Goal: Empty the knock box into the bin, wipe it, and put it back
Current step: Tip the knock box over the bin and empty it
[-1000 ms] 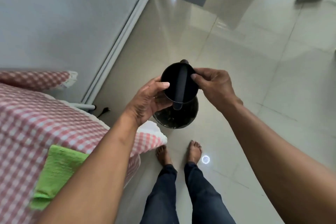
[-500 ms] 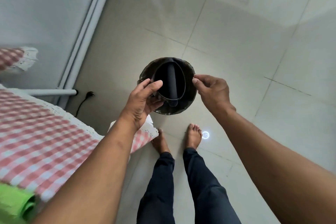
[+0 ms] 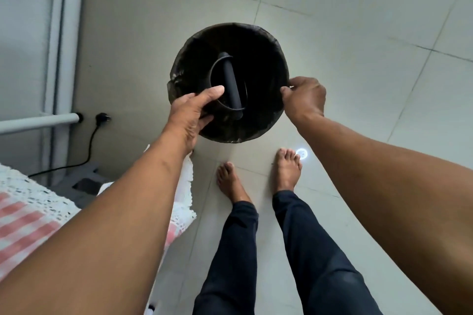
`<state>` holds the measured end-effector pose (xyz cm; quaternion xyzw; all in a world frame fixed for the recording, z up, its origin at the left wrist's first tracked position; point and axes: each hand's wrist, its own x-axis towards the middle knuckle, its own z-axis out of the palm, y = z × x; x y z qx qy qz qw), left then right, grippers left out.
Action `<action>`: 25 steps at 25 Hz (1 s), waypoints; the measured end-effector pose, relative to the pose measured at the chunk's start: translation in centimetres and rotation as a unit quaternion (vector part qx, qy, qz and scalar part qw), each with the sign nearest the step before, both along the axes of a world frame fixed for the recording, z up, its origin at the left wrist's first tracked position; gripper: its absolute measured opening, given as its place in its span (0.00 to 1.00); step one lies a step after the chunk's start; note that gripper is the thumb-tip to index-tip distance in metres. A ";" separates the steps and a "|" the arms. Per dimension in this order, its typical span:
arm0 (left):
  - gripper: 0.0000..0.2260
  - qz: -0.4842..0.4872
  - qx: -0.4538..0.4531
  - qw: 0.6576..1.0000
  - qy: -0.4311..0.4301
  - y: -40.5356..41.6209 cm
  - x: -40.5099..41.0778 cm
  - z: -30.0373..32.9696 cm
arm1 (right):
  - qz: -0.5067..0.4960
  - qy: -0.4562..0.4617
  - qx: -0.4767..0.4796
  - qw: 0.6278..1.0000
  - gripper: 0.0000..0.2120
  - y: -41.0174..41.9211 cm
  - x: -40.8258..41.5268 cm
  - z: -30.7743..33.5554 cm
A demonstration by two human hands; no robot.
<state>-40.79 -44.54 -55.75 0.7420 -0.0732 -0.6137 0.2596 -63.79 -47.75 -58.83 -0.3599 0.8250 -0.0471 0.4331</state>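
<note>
Left hand (image 3: 190, 112): fingers curled round the knock box (image 3: 226, 84) rim, held over the bin (image 3: 261, 59).
Right hand (image 3: 304, 100): fingertips pinching the bin's right edge.
Nearby: tablecloth (image 3: 28, 215) beneath the left forearm; black cable (image 3: 88, 146) left of the fingers.

Pink checked tablecloth (image 3: 23, 227) with lace edge, black plug (image 3: 102, 118), tiled floor (image 3: 358, 20)

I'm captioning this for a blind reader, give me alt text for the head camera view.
A left hand holds a small black round knock box with a crossbar over a black-lined round bin, while the right hand pinches the bin's rim. Bare feet stand on pale floor tiles below.
</note>
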 end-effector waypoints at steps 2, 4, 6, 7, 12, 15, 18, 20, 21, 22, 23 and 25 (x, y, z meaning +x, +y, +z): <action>0.11 -0.010 0.000 1.000 -0.010 -0.2 0.0 -0.4 | -0.024 0.010 -0.009 1.000 0.11 -0.8 -0.1 -0.4; 0.07 -0.024 -0.007 0.999 -0.025 -0.7 -0.4 -0.5 | -0.038 0.010 -0.016 0.999 0.10 -2.0 -0.9 -0.6; 0.08 -0.046 -0.019 0.997 -0.055 -1.4 -0.9 -0.4 | -0.051 -0.005 -0.012 0.999 0.09 -2.9 -1.9 -0.6; 0.10 -0.058 -0.027 0.995 -0.077 -1.9 -1.1 -0.4 | -0.053 -0.016 -0.011 0.998 0.09 -3.2 -2.3 -0.7; 0.51 -0.240 -0.060 0.921 -0.301 -3.9 -2.7 -0.5 | -0.055 -0.026 -0.019 0.998 0.10 -3.7 -3.1 -0.9; 0.54 -0.295 -0.098 0.873 -0.375 -4.3 -4.0 0.0 | -0.064 -0.025 -0.029 0.997 0.10 -4.5 -3.4 -1.2; 0.53 -0.315 -0.148 0.832 -0.431 -4.4 -4.8 0.0 | -0.061 -0.028 -0.036 0.997 0.09 -4.8 -3.5 -1.7; 0.52 -0.347 -0.193 0.790 -0.467 -4.3 -5.1 0.0 | -0.077 -0.038 -0.048 0.995 0.08 -5.4 -4.0 -2.1; 0.52 -0.359 -0.217 0.769 -0.483 -4.2 -5.2 0.1 | -0.084 -0.037 -0.051 0.994 0.08 -5.7 -4.2 -2.2; 0.52 -0.367 -0.234 0.752 -0.495 -4.1 -5.3 0.0 | -0.087 -0.036 -0.053 0.994 0.08 -5.3 -4.1 -2.3; 0.52 -0.367 -0.244 0.743 -0.503 -3.9 -5.3 0.0 | -0.084 -0.036 -0.055 0.994 0.08 -4.7 -4.0 -2.8; 0.52 -0.357 -0.260 0.740 -0.507 -3.7 -5.5 0.0 | -0.103 -0.050 -0.063 0.991 0.08 -5.2 -5.0 -3.3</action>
